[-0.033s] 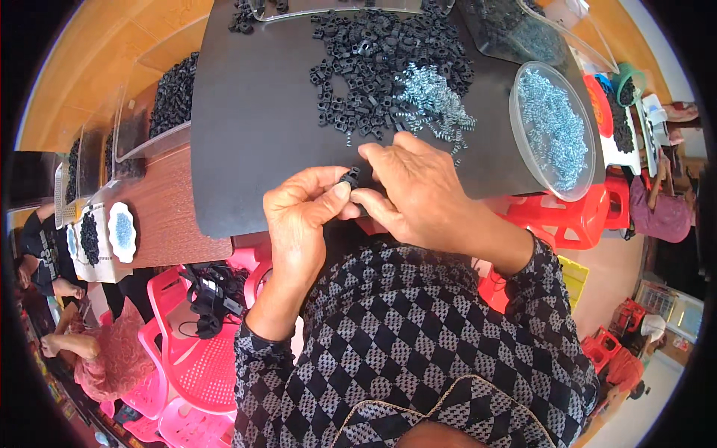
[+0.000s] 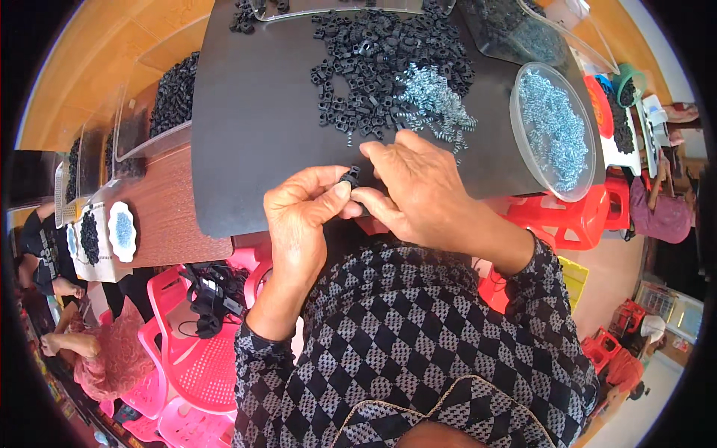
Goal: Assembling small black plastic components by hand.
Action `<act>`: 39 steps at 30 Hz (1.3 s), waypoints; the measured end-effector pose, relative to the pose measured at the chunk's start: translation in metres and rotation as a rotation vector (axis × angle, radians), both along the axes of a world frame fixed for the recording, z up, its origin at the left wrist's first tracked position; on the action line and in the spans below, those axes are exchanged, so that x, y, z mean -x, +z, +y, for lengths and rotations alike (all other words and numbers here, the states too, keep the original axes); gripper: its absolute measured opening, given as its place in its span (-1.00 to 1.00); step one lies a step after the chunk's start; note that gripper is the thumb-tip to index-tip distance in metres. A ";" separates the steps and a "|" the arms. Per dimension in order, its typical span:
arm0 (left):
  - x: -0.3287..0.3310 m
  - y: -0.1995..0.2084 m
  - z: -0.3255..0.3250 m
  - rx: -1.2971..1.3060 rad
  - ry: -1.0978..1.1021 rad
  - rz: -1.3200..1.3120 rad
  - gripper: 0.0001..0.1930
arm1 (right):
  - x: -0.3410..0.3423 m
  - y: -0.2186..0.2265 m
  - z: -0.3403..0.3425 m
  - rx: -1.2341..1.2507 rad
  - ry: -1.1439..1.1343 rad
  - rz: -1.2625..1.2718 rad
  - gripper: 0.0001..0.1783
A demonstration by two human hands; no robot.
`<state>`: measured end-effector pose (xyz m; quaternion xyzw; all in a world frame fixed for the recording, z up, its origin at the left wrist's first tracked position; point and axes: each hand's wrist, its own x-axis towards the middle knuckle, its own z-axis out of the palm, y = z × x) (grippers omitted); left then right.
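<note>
My left hand (image 2: 300, 207) pinches a small black plastic part (image 2: 351, 175) between thumb and fingers, just past the near edge of the dark tabletop. Close against it on the right is my right hand (image 2: 418, 187), its fingers curled and its thumb tip by the same part. Whatever the right fingers hold is hidden. Beyond the hands lies a loose heap of similar black plastic parts (image 2: 358, 67). A pile of small silvery coil springs (image 2: 433, 97) rests on the heap's right side. One loose spring (image 2: 349, 139) lies apart, near the heap's front edge.
A round clear tub (image 2: 517, 123) of springs stands at the right table edge. Clear bins (image 2: 157, 138) with black parts line the left. Red stools (image 2: 575, 216) stand right, pink chairs (image 2: 202, 366) left. Other people sit at both sides.
</note>
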<state>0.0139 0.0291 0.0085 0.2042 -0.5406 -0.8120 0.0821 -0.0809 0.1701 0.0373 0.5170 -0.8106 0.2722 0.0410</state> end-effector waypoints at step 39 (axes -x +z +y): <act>-0.006 0.003 -0.001 -0.184 -0.162 0.024 -0.78 | 0.010 -0.016 -0.004 0.144 0.250 0.230 -0.64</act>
